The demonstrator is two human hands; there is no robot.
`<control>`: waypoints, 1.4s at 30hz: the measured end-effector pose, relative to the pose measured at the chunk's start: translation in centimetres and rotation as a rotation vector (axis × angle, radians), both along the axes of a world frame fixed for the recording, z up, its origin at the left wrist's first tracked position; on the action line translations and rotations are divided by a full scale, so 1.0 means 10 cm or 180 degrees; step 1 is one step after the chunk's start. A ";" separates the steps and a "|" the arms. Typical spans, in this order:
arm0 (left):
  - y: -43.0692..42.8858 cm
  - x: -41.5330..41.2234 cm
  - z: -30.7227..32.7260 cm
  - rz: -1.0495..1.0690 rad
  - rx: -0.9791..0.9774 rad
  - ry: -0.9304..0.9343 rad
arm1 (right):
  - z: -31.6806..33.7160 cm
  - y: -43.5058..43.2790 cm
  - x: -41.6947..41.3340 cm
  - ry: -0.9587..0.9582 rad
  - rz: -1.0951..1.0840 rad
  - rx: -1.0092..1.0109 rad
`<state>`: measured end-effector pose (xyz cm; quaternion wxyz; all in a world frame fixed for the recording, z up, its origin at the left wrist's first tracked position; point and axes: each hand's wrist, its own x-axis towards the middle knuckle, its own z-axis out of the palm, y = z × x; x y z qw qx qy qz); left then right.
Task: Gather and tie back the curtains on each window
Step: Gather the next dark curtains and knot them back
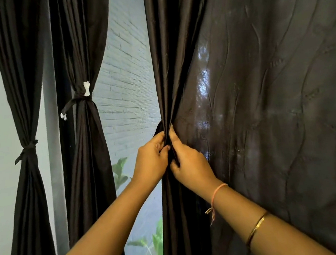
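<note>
The fingers (166, 146) of the left hand (150, 160) and of the right hand (190, 162) are closed on the inner edge of the loose curtain (264, 95), pinching its first folds just beside the bare window pane (126, 102). To gather well, I judge, draw in even pleats rightward, keeping the bunch level with the tie (80, 99) on the middle curtain (89, 157).

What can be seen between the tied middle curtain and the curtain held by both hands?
In the head view: bare window pane, showing a brick wall and green leaves outside.
</note>
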<state>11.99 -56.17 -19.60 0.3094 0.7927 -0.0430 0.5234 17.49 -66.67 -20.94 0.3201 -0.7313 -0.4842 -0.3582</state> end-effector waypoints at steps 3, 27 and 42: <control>0.00 0.01 -0.02 -0.0396 -0.0033 0.0323 | 0.01 -0.04 0.02 0.0223 0.0127 -0.0052; -0.72 0.01 1.53 0.0584 0.0445 -0.0734 | 2.45 -1.43 -0.41 -0.2103 -0.2486 0.0504; -0.90 -0.05 1.82 0.0666 0.0378 -0.0488 | 3.16 -2.35 -0.42 -0.0950 -0.3491 0.1985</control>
